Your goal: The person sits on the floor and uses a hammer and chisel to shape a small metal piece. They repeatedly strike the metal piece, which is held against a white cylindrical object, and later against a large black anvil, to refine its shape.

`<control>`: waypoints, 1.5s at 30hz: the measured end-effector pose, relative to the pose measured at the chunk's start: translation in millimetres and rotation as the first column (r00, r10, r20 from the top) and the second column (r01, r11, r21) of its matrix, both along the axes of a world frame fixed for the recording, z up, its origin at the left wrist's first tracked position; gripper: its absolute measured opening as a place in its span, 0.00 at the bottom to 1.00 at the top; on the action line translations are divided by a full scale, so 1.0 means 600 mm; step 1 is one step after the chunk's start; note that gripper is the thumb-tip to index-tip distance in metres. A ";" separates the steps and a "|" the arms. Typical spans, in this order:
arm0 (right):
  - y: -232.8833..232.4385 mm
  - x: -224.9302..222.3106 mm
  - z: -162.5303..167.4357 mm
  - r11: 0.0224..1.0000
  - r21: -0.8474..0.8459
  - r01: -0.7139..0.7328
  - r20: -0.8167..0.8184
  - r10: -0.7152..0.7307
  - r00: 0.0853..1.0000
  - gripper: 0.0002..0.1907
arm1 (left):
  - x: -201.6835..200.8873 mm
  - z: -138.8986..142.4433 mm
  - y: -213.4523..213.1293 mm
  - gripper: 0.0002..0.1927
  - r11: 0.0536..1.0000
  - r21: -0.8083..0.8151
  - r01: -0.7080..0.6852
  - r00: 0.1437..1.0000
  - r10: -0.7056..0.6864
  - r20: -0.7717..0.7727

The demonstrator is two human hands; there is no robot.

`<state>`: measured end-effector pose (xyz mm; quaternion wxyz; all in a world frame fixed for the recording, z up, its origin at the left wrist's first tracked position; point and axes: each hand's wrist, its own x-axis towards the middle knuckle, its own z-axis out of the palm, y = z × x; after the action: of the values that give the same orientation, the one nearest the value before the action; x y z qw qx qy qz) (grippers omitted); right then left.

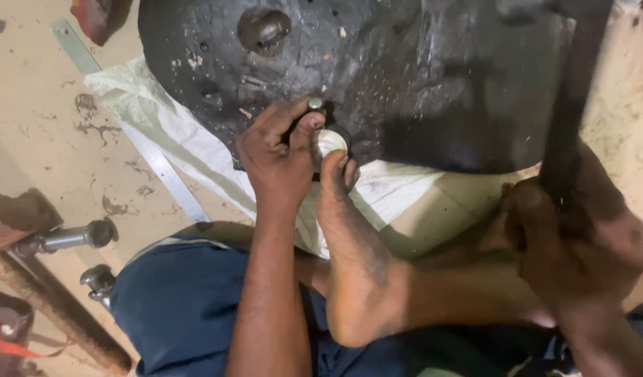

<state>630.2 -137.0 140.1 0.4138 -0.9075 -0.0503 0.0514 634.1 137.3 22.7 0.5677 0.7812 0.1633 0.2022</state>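
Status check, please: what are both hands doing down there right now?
Left hand pinching a small bolt at the black metal plate. Right hand gripping a dark bar. Bare foot pressing a round white piece beside the bolt.

Both arms bare, no sleeves or gloves; left hand point(276, 164) and right hand point(572, 244) grimy. Dark blue trousers point(178, 300). Barefoot, foot point(353, 258) dirt-smudged, just right of the trousers.

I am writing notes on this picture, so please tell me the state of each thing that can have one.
left hand: fingers pinched on a small metal bolt
right hand: closed around a dark bar
black metal plate: greasy, lying on a white sack
foot: bare, toes pressed beside a pale round disc
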 end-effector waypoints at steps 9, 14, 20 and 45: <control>-0.006 0.016 -0.025 0.935 -0.241 -0.260 0.094 0.289 0.953 0.26 | 0.006 -0.007 -0.006 0.08 0.991 0.127 0.038 0.999 -0.037 -0.012; -0.009 0.014 0.006 0.984 -0.133 -0.117 -0.084 0.106 0.991 0.25 | 0.007 -0.004 -0.004 0.08 0.988 0.150 0.045 0.999 -0.046 0.004; 0.015 0.016 -0.012 0.991 0.056 -0.120 -0.066 0.123 0.990 0.09 | 0.008 -0.005 -0.005 0.08 0.980 0.190 0.050 0.999 -0.053 0.011; 0.021 -0.015 -0.047 0.931 -0.216 -0.296 0.055 0.314 0.948 0.20 | 0.012 0.004 -0.006 0.10 0.939 0.308 0.153 0.988 -0.155 -0.017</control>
<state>621.2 -124.5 111.9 0.3026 -0.9278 -0.2032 0.0797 641.2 133.7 25.1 0.4532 0.8700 0.0659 0.1829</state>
